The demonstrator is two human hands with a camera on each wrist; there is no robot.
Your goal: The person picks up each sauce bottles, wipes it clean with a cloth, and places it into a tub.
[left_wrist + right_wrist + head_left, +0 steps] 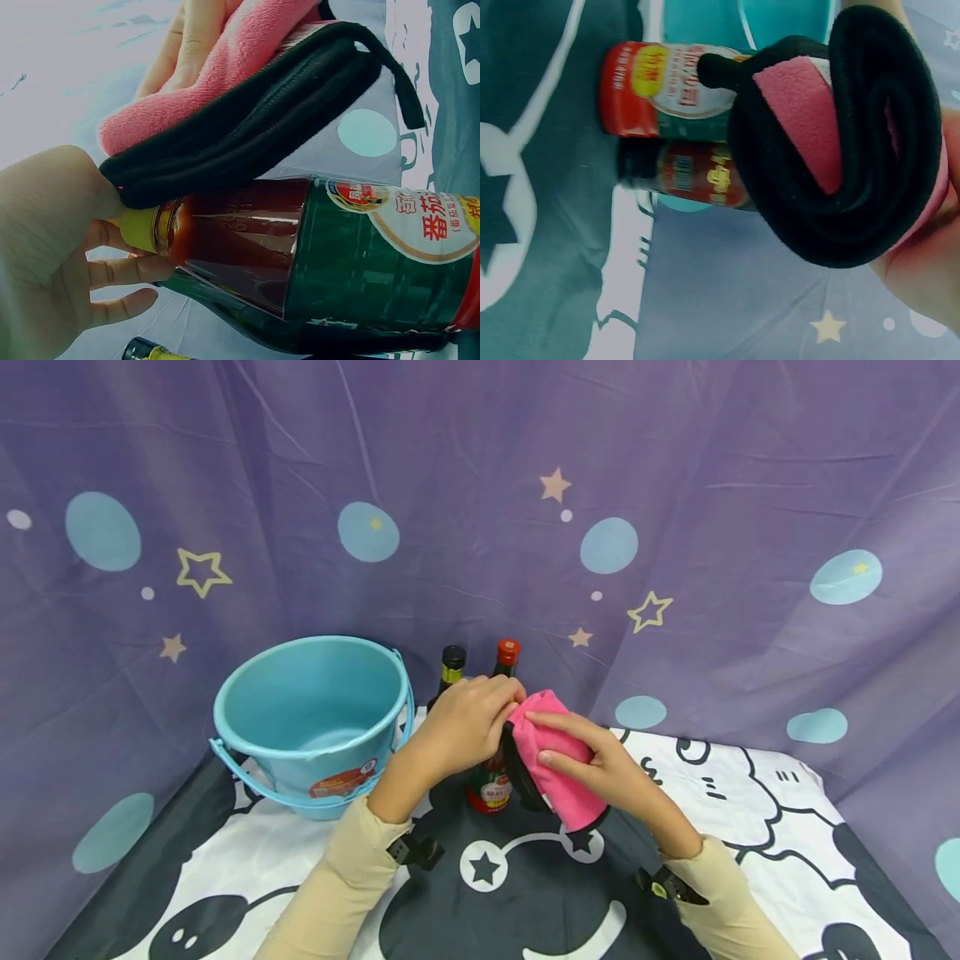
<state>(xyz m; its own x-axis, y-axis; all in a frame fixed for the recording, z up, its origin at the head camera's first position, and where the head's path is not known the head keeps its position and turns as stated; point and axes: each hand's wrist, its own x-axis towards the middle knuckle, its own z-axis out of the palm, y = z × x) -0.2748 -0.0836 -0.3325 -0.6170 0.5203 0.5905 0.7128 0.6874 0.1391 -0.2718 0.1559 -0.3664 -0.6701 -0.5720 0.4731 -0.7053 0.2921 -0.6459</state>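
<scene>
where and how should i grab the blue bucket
Probably by the middle of its handle, from the near side: the handle hangs down across the front, and the bucket stands mouth up, so lifting there should keep it fairly level.

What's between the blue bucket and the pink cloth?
Head view: the left hand, a sauce bottle partly hidden below it, and a black-capped bottle behind, also partly hidden.
</scene>
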